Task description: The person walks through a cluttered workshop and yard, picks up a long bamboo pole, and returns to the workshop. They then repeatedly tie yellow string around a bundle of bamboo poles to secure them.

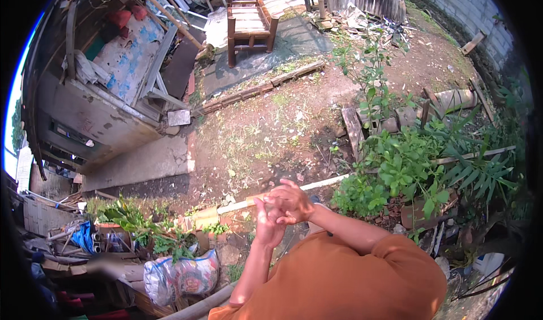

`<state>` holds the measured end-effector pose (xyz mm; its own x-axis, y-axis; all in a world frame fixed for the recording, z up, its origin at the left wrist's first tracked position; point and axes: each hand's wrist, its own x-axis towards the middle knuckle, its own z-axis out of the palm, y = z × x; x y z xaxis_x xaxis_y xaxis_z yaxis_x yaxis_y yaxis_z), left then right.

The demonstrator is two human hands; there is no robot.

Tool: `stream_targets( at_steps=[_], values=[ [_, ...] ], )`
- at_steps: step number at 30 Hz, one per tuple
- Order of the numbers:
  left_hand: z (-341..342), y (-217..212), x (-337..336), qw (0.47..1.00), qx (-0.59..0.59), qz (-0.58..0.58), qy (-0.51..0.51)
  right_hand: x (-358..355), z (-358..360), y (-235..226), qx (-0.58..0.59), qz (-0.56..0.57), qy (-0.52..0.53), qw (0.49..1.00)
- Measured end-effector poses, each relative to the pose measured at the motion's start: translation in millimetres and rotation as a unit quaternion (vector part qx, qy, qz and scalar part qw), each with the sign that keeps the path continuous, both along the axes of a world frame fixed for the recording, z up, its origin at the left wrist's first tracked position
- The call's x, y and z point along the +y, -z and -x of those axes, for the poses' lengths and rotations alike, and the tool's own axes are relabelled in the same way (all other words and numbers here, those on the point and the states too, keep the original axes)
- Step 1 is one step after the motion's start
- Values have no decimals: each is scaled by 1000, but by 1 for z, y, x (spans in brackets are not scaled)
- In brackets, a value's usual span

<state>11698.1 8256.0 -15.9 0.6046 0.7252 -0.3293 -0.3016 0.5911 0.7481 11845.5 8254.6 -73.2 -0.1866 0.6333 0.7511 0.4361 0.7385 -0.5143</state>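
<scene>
My left hand (264,229) and my right hand (291,202) meet in front of me, over bare dirt. The right hand lies across the left hand's fingers, palms touching. I see nothing held between them, though the contact area is hidden. Both forearms wear orange sleeves (362,275). A pale thin pole (322,182) lies on the ground just beyond my hands. A brick edging (206,215) runs below and to the left of them.
Leafy green plants (404,170) in a pot (416,215) stand to the right. A filled plastic sack (184,275) and clutter lie at lower left. A wooden chair (249,23) stands far ahead, a shed (107,94) at left, and a block wall (469,9) at upper right.
</scene>
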Motion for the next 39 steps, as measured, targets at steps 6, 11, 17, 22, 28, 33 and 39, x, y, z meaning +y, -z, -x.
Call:
stream_targets(
  at_steps=[6,11,17,22,28,33,39],
  values=[
    [-93,-34,212,997,-29,28,64,190,-133,2,-11,170,139,975],
    [-254,-21,382,988,-38,44,144,300,-264,-9,147,225,260,927],
    [-467,21,587,942,-25,41,332,444,-436,37,214,353,359,837],
    [-662,-37,680,818,-31,-182,546,532,-552,54,686,307,247,612],
    [-839,-64,679,568,-151,-670,453,601,-712,5,875,45,105,470],
    [-1003,13,722,413,-223,-730,496,627,-875,17,891,-72,45,445],
    [-1237,44,793,366,-142,-770,503,611,-1133,-39,853,-173,136,473]
  ],
)
